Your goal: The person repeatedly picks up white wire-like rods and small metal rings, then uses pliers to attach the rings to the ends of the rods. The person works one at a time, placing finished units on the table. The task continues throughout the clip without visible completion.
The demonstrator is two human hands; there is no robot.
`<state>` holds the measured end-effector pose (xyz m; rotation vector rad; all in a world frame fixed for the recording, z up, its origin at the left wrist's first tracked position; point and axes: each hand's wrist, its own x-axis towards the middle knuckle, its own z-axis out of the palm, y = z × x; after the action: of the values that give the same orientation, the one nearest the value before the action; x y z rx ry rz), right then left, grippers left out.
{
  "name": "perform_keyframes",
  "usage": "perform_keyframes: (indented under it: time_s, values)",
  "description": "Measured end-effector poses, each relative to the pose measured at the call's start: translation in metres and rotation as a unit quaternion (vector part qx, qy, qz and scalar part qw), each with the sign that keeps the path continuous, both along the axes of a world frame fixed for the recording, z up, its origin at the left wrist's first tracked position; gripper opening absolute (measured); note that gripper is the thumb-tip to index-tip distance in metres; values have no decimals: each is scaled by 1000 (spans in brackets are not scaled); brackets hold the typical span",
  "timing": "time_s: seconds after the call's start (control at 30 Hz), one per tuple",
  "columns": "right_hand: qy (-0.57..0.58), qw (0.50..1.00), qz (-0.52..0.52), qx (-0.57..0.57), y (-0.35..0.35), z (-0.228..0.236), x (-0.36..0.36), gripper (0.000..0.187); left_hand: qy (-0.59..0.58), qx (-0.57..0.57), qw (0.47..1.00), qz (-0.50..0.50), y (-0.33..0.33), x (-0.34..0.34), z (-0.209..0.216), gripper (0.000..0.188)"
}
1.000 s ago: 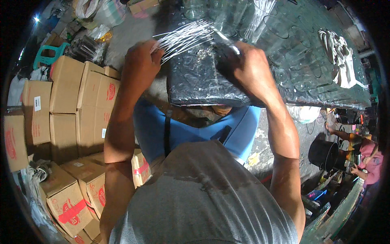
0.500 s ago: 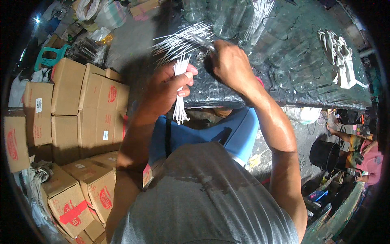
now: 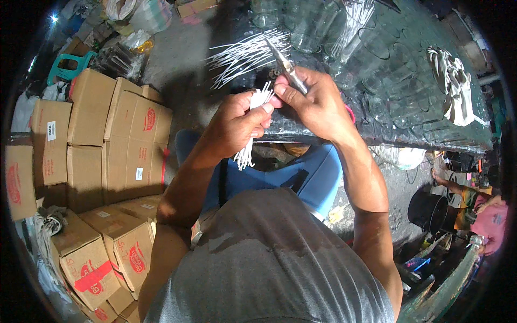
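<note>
My left hand [image 3: 237,123] is closed around a bundle of white wick-like strands [image 3: 260,97], their lower ends hanging below my fist. Close beside it, my right hand [image 3: 318,105] grips a pointed silver metal tool [image 3: 281,57], tip aimed up and left. My right thumb and fingertips meet near the bundle's upper ends; whether they pinch a strand there is too small to tell. On the dark table [image 3: 301,128], just beyond my hands, lies a loose pile of white strands [image 3: 242,56]. Small ring-like metal pieces [image 3: 275,72] sit beside the pile, partly hidden by the tool.
Clear glass jars [image 3: 306,33] crowd the table's far and right parts, near more upright white strands [image 3: 353,24]. A white cloth [image 3: 456,89] lies at right. Cardboard boxes [image 3: 132,137] are stacked at left. Another person [image 3: 487,218] is near a black bucket [image 3: 424,210].
My right hand has drawn back from the table to the bundle, and the tool now points up. My left hand has shifted slightly right, tilting the bundle.
</note>
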<state>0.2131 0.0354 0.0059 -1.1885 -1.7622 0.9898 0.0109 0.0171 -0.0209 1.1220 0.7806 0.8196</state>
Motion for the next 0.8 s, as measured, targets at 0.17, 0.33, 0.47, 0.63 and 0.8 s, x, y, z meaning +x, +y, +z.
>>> perform_keyframes:
  time_s: [0.17,0.33,0.47,0.63,0.8]
  values:
    - [-46,999,8,-18,-4,5,4,18,-23,-19,999,25,-1,1,2,18]
    - [-16,999,12,-30,-5,-1,3,16,-55,-13,996,66,-3,6,-5,16]
    - [156,983,-9,-95,-9,-6,-1,11,-67,-21,994,86,-5,10,-5,13]
    - [262,958,-20,-111,-13,-17,-8,11,-70,-9,990,121,-8,11,-5,11]
    - [298,946,-20,-126,-15,-24,-10,12,-63,12,991,122,-11,13,0,8]
